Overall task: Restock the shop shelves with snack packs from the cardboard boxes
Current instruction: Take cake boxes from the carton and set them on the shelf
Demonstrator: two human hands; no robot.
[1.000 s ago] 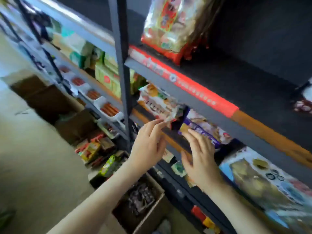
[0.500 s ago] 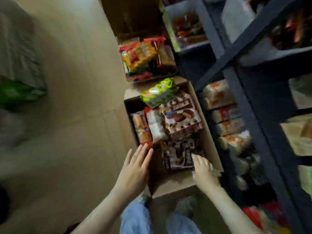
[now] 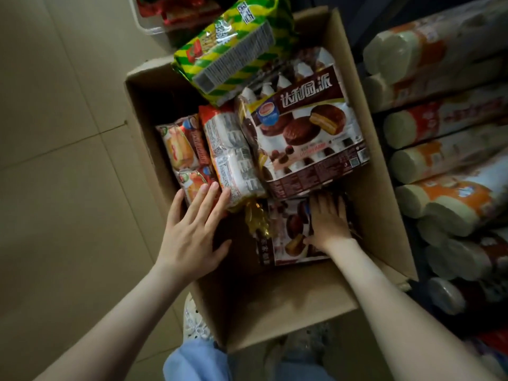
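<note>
Inside the box (image 3: 277,303), the left hand (image 3: 192,232) lies spread flat, fingertips touching the red packs (image 3: 192,152) along the box's left side. The right hand (image 3: 328,218), fingers straight, presses on a brown pie pack (image 3: 286,232) at the box's near right, just under the larger pie pack (image 3: 305,127) beyond it.

The brown chocolate pie pack (image 3: 302,127) in the box reads "达利园·派" in white characters.

I'm in a shop: an open cardboard box (image 3: 288,306) packed with snack packs (image 3: 308,133) sits on the tiled floor (image 3: 63,149), beside shelves stacked with wrapped rolls (image 3: 445,163).
</note>
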